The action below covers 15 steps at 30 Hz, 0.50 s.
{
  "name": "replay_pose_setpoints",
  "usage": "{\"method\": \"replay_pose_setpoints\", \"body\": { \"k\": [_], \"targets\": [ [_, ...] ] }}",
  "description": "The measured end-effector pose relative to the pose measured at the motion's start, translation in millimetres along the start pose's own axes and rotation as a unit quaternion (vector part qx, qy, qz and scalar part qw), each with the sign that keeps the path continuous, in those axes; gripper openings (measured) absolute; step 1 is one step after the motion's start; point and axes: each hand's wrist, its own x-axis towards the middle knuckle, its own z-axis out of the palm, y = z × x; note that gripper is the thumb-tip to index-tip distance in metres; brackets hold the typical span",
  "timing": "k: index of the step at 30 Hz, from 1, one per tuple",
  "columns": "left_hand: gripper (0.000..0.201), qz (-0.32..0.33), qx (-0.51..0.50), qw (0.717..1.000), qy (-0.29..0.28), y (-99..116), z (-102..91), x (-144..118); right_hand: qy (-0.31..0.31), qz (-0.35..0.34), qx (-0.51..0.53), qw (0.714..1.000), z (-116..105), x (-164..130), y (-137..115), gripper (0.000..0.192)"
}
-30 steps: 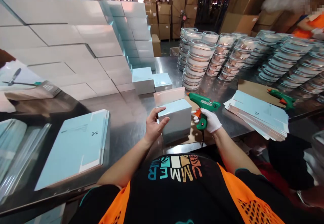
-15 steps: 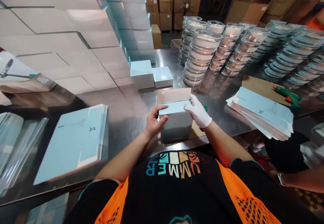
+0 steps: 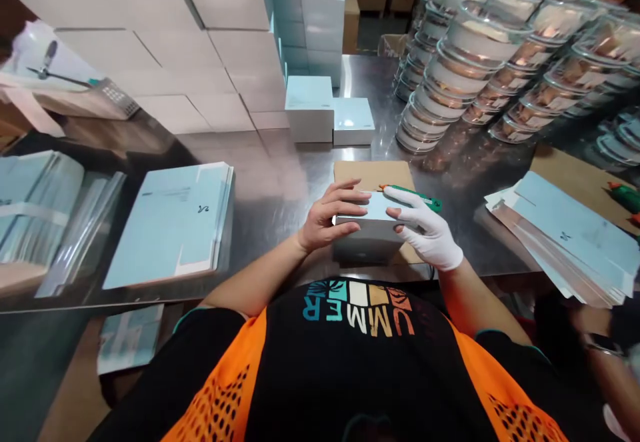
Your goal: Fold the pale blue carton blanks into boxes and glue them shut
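Note:
A small pale box stands on the metal table right before me, its lid flap lying down over the top. My bare left hand is at its left side, fingers stretched over the top edge and thumb at the front. My right hand, in a white glove with some fingertips bare, is at the right side with its fingers apart. A brown cardboard sheet shows behind the box. On it, just beyond my right fingers, lies a green tool with an orange tip, partly covered by them.
Two closed boxes stand farther back beside a tall wall of white boxes. Clear round tubs are stacked at right. Flat pale-blue sheets lie in a left pile and a right pile. Another person's wrist shows at lower right.
The box's raised flap has come down flat over its top. My fingers have spread, and the right hand has shifted outward. The view has tilted lower and turned left.

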Motion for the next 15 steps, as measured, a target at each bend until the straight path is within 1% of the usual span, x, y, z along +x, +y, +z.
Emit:
{"method": "replay_pose_setpoints", "body": {
  "k": [3,5,7,8,9,10,11,12,13,14,15],
  "targets": [
    [0.024,0.031,-0.012,0.999,0.005,4.7,-2.8,2.4,-0.004,-0.015,-0.022,1.000,1.7,2.2,-1.8,0.024],
    [0.028,0.048,-0.015,0.999,0.005,7.5,-3.3,3.4,-0.007,-0.020,-0.030,0.999,0.6,2.5,-0.5,0.025],
    [0.029,0.050,-0.009,0.999,-0.007,10.0,-4.5,4.3,-0.010,-0.015,-0.030,0.999,0.2,-0.9,2.8,0.026],
    [0.029,0.048,-0.004,0.999,-0.019,11.0,-5.6,4.6,-0.006,0.000,-0.029,1.000,1.2,-4.4,5.2,0.030],
    [0.029,0.044,0.001,0.998,-0.035,11.9,-7.2,4.8,0.001,0.026,-0.028,0.999,3.4,-9.1,8.2,0.042],
    [0.030,0.038,0.008,0.998,-0.051,12.8,-9.4,4.8,0.011,0.062,-0.027,0.998,6.8,-14.6,11.5,0.060],
    [0.037,0.027,0.014,0.998,-0.064,13.6,-12.5,4.3,0.021,0.105,-0.027,0.994,11.4,-20.3,15.2,0.082],
    [0.050,0.010,0.021,0.997,-0.070,14.4,-17.0,3.4,0.027,0.151,-0.026,0.988,16.7,-25.4,19.0,0.099],
    [0.068,-0.010,0.030,0.997,-0.068,15.4,-23.1,1.9,0.029,0.197,-0.023,0.980,22.1,-28.5,22.9,0.105],
    [0.087,-0.033,0.043,0.997,-0.058,16.4,-31.5,-0.2,0.031,0.241,-0.016,0.970,26.7,-28.5,27.1,0.101],
    [0.101,-0.058,0.064,0.995,-0.040,17.6,-42.7,-2.9,0.039,0.278,0.000,0.960,29.7,-24.2,31.7,0.089]
  ]
}}
